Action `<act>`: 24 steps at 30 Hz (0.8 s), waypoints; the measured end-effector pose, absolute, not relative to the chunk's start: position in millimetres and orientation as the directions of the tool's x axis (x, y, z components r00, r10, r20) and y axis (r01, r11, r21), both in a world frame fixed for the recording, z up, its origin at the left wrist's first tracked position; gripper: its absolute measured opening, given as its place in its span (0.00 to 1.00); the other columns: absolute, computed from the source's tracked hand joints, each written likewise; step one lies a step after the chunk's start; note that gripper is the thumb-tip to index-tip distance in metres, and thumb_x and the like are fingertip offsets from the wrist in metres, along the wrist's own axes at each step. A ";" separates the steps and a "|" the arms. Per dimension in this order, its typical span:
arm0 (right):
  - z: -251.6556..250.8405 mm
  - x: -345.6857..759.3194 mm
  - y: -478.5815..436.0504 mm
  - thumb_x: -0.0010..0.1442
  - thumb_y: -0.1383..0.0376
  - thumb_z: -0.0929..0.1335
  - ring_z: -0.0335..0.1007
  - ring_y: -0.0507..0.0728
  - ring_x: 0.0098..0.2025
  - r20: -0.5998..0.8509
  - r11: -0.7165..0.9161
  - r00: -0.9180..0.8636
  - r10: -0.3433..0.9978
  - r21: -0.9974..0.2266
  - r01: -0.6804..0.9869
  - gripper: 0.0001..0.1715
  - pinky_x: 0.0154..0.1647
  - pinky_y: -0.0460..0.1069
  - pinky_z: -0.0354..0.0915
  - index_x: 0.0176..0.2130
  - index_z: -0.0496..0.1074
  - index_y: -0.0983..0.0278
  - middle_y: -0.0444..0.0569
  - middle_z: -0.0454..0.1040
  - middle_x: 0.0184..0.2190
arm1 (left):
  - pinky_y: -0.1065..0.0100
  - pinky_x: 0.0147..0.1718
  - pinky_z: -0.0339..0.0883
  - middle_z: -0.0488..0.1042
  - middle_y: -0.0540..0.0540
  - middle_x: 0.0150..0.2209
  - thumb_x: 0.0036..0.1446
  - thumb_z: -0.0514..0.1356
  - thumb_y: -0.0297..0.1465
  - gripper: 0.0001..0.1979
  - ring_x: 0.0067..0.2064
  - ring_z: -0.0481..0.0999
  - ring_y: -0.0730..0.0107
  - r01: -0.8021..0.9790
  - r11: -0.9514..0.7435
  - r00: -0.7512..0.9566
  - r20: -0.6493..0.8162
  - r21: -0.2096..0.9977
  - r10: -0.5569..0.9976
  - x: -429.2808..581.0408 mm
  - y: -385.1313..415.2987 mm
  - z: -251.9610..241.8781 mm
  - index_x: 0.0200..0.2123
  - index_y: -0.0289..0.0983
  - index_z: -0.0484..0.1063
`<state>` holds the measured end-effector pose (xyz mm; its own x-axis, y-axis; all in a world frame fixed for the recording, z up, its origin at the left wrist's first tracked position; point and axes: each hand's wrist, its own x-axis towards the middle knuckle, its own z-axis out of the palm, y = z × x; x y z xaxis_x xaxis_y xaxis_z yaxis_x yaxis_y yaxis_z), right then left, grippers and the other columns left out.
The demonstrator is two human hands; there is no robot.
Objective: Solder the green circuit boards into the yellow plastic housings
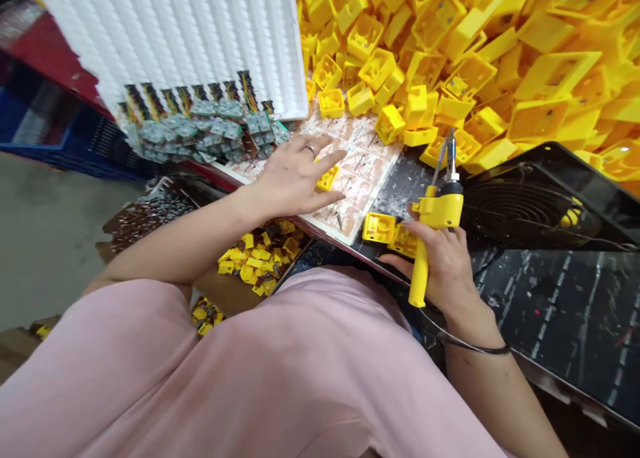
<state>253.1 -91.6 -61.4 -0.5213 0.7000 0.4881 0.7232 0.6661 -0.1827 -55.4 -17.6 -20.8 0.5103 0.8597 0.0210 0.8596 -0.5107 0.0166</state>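
Note:
My left hand [293, 175], a ring on one finger, hovers over or rests on the patterned sheet [357, 171] with its fingers spread. Under those fingers a small yellow plastic housing [327, 178] partly shows; I cannot tell whether they touch it. Gripped in my right hand [450, 261] is a yellow soldering gun [440, 210], its metal tip pointing away from me toward the heap. Just left of that hand, two yellow housings lie at the table edge: an open one [379, 227] and another [404, 240] partly covered by my fingers.
Yellow housings [377, 68] are heaped across the back. A white ridged foam sheet [200, 31] carries several circuit boards [215, 128] with wires. A black fan [530, 198] stands at right. Below the table edge sit a box of yellow parts [255, 261] and a blue crate [55, 131].

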 end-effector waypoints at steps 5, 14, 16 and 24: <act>-64.2 238.1 -83.9 0.70 0.61 0.73 0.79 0.61 0.39 0.489 0.749 -0.592 0.640 -0.227 0.622 0.27 0.46 0.56 0.74 0.65 0.67 0.57 0.49 0.82 0.42 | 0.51 0.57 0.76 0.77 0.32 0.64 0.70 0.59 0.38 0.25 0.60 0.80 0.46 0.762 -0.640 0.646 -0.182 0.096 0.742 -49.5 -9.2 -7.4 0.66 0.35 0.75; -63.4 250.7 -85.0 0.70 0.62 0.73 0.79 0.60 0.38 0.528 0.719 -0.557 0.641 -0.160 0.676 0.27 0.49 0.57 0.73 0.65 0.67 0.59 0.51 0.83 0.44 | 0.39 0.65 0.70 0.67 0.27 0.72 0.68 0.61 0.40 0.29 0.68 0.73 0.36 0.713 -0.656 0.672 0.027 0.248 0.740 -40.5 -33.4 -26.9 0.69 0.36 0.74; -64.7 250.0 -84.1 0.70 0.64 0.73 0.79 0.61 0.39 0.546 0.729 -0.554 0.628 -0.164 0.665 0.29 0.48 0.56 0.73 0.66 0.66 0.60 0.51 0.83 0.44 | 0.44 0.60 0.75 0.75 0.29 0.65 0.70 0.58 0.41 0.27 0.61 0.78 0.41 0.722 -0.652 0.663 0.036 0.231 0.747 -34.0 -41.8 -37.7 0.66 0.35 0.75; -68.9 248.7 -84.2 0.67 0.67 0.75 0.84 0.62 0.41 0.567 0.705 -0.523 0.636 -0.152 0.693 0.32 0.54 0.58 0.74 0.67 0.67 0.59 0.51 0.85 0.46 | 0.45 0.72 0.62 0.64 0.35 0.76 0.71 0.56 0.37 0.28 0.73 0.67 0.48 0.706 -0.694 0.697 0.039 0.141 0.716 -64.6 -10.7 -23.0 0.71 0.38 0.67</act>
<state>248.7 -84.2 -68.9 -0.5233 0.6360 0.5672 0.6925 0.7052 -0.1519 -64.6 -10.7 -23.0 0.6968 0.7162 0.0390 0.7057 -0.6944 0.1406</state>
